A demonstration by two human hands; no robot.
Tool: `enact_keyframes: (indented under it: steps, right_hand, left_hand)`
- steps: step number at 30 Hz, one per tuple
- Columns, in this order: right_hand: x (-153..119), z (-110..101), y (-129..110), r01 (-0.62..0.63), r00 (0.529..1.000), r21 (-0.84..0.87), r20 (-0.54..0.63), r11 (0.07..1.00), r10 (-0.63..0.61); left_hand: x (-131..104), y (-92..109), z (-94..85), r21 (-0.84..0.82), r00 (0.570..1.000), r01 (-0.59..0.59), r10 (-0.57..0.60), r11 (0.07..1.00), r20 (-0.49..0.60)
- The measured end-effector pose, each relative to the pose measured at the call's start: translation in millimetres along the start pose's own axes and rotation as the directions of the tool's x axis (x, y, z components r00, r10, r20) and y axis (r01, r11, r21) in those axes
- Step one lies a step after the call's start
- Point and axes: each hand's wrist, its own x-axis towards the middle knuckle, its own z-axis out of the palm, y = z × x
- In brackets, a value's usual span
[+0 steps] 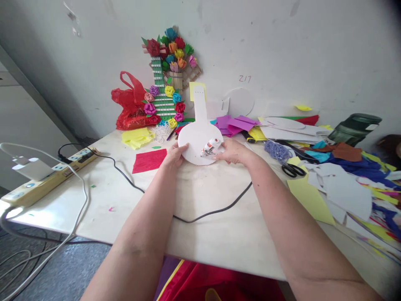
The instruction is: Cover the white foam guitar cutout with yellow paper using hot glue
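A white guitar-shaped cardboard cutout [196,140], with a round body and a long neck, stands tilted up in front of me. My left hand [176,155] grips its lower left edge, thumb on the front face. At the lower right edge my right hand [230,151] is closed on the board. By that thumb, against the board's face, is a small white bottle-like thing [212,146] with red and black print; its kind is unclear. Yellow paper [191,92] shows behind the neck. A red paper sheet [149,161] lies left of my left hand.
A finished-looking flowered guitar craft [164,100] and a red plastic bag [130,100] stand by the wall. A black cable [200,219] crosses the table from a power strip [46,179]. On the right are scissors [293,170], blue yarn [277,150], paper scraps [347,190] and a dark green bottle [354,129].
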Motion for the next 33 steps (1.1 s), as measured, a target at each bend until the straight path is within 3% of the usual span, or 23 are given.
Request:
enact_keyframes:
  steps: [10,17,33]
  right_hand:
    - [4.0,1.5,2.9,0.039,0.999,-0.074,0.006,0.997,-0.038]
    - [1.7,0.9,-1.9,0.001,1.0,-0.107,-0.001,0.994,-0.001]
    - [5.4,6.8,-0.5,-0.003,0.997,-0.206,-0.079,0.978,-0.014]
  left_hand:
    - [0.2,0.0,1.8,-0.013,1.0,0.004,-0.005,1.0,-0.022]
    - [1.9,-1.3,1.2,-0.02,1.0,0.001,-0.001,1.0,-0.017]
    - [3.9,-2.1,0.5,-0.012,1.0,-0.01,0.01,1.0,-0.029]
